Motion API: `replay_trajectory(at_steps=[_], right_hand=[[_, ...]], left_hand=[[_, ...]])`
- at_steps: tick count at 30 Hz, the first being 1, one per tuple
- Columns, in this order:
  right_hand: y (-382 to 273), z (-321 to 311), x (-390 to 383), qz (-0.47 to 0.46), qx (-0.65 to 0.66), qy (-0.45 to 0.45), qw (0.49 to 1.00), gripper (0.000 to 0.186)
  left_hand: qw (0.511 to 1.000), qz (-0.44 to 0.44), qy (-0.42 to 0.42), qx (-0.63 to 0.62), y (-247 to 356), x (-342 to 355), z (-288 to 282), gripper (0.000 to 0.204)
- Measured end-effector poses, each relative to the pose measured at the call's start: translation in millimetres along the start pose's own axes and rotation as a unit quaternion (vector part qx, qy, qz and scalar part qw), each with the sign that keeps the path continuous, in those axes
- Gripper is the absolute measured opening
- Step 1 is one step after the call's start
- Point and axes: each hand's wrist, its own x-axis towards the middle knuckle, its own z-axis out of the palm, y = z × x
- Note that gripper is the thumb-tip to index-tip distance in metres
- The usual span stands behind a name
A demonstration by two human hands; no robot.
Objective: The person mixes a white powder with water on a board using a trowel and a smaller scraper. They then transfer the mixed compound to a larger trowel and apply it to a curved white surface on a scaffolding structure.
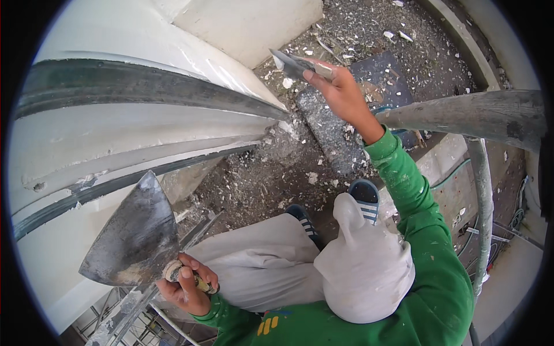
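Note:
In my left hand (189, 284) is a large trowel (134, 233), my fingers wrapped round its handle. Its broad, grey-smeared triangular blade points up and away, in front of the pale wall. My right hand (343, 92) reaches far forward, closed round a putty knife (295, 64) with a flat metal blade. That blade is in front of the pale block-shaped wall part (248, 26); whether it touches anything I cannot tell. Beneath my right hand lies a debris-covered dark slab (332, 135) on the ground.
Dark ledges (144, 81) run along the white wall at left. A thick metal pipe (473, 115) crosses at right, joined by an upright pole (482, 202). White chips litter the ground (254, 184). My sandals (363, 196) stand near the middle. Scaffold bars (124, 314) show at lower left.

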Motion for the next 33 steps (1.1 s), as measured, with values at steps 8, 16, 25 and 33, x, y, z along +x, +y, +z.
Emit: replay_trajectory(at_steps=[8, 16, 25, 33], right_hand=[[33, 60, 25, -0.180, 0.017, 0.014, 0.983, 0.032], [27, 75, 4, -0.206, -0.005, -0.015, 0.978, 0.047], [35, 17, -26, -0.037, -0.039, -0.013, 0.998, 0.029], [14, 39, 80, 0.120, -0.096, -0.114, 0.982, 0.042]], left_hand=[[0.999, 0.008, 0.006, 0.046, -1, 3, 9, 0.021], [1.000, 0.013, -0.001, 0.020, 2, 2, 1, 0.023], [0.999, -0.002, -0.029, 0.014, -2, 7, 7, 0.019], [0.998, -0.022, -0.056, -0.003, 0, 19, 21, 0.018]])
